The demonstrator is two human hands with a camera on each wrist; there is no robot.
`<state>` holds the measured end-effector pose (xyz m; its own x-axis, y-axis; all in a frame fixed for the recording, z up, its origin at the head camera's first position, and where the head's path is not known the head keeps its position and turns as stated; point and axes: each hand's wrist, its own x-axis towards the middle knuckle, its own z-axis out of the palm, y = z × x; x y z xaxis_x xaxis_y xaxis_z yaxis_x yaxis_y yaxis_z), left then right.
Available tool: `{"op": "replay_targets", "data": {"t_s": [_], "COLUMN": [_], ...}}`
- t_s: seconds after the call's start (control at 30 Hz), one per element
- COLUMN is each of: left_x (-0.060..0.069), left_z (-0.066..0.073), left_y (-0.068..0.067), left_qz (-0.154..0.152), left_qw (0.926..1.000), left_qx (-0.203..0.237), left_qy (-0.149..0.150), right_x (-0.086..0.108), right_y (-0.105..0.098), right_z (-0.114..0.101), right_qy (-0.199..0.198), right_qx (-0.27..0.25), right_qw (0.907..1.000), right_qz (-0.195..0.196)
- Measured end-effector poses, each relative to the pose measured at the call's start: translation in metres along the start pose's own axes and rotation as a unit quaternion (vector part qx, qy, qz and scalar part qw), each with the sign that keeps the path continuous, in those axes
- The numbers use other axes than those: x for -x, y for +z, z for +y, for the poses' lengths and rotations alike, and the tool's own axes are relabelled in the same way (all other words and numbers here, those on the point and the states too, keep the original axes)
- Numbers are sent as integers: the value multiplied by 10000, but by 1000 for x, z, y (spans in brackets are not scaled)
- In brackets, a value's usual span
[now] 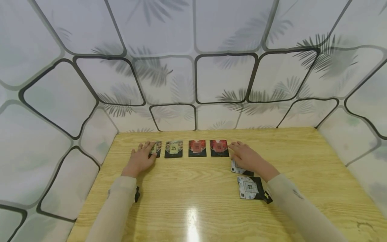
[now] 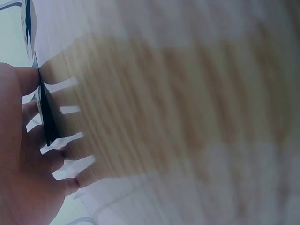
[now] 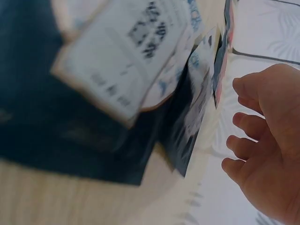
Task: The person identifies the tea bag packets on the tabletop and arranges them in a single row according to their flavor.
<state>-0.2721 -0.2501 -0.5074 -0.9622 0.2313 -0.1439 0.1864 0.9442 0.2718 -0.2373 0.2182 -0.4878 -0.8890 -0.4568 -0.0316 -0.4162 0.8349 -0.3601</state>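
A person in pale sleeves [image 1: 302, 206] is standing or sitting at a light wood-grain table [image 1: 181, 191], both bare hands lying forward over a row of small, flat packets.

The left hand [image 1: 139, 161] is resting at the row's left end, its fingers spreading apart, thumb and fingertips touching a green-labelled packet [image 1: 157, 150] that is lying beneath them, partly covered; the hand is not clamping around it. Just right of it, a second green-labelled packet [image 1: 173, 149] is lying face up. Continuing right, a red-and-black packet [image 1: 197, 148] and a matching red packet [image 1: 219, 148] are finishing the line, with narrow gaps of table showing between all four.

The right hand [image 1: 249, 159] is hovering at the row's right end, fingers loosely bending and gripping nothing. Its fingertips are sitting just beside the last red packet's edge; whether they are touching it, I cannot tell. Under this hand a silver-and-black packet [image 1: 240, 168] is lying partly hidden, and nearer the person another silver packet [image 1: 248, 187] is lying sideways, its black end pointing right.

Behind the table, a white wall covering [image 1: 223, 79] is showing dark rounded outlines and grey leaf prints.
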Motion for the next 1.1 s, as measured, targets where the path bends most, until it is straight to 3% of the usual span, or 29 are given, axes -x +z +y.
{"op": "replay_targets", "data": {"t_s": [0.7, 0.93, 1.1], "left_x": [-1, -2, -1], "left_z": [-3, -3, -3], "left_y": [2, 2, 2], "left_qz": [12, 28, 21], "left_qw": [10000, 10000, 10000], "left_qx": [14, 17, 53], "left_qy": [19, 47, 46], "right_x": [55, 60, 59], "right_y": [3, 4, 8], "right_z": [14, 14, 14], "right_qy": [85, -247, -448], "right_qx": [-78, 9, 142], "right_qw": [9995, 9989, 9987], "right_qz": [308, 393, 220]}}
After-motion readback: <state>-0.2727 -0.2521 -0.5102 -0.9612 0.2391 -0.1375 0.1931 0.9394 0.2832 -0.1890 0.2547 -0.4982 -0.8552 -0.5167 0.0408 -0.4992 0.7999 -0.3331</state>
